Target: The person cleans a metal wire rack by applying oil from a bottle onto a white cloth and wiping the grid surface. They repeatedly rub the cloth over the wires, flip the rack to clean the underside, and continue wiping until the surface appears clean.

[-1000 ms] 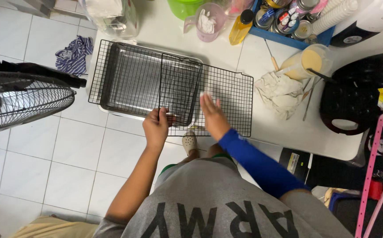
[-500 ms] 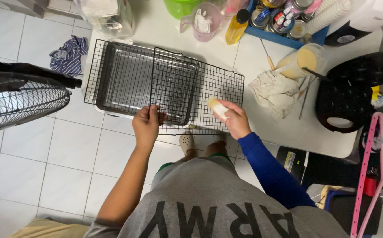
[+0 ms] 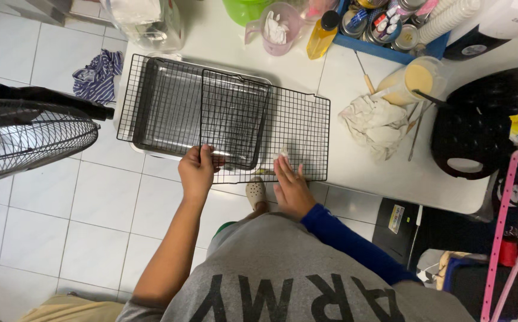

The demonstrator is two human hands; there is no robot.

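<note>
Two black wire racks lie overlapped on a white table: the left rack sits over a metal baking tray, and the right rack sticks out past the tray. My left hand grips the near edge of the racks where they overlap. My right hand rests at the near edge of the right rack, fingers stretched forward, pressing a small white wad onto the wires.
A standing fan is at the left, with a striped cloth on the tiled floor. On the table are a crumpled cloth, a cup of yellow batter, a black waffle iron, a pink jug and a blue tray of jars.
My right hand has come down from above the right rack to its near edge, with the white wad under its fingers. My left hand stays on the racks' near edge.
</note>
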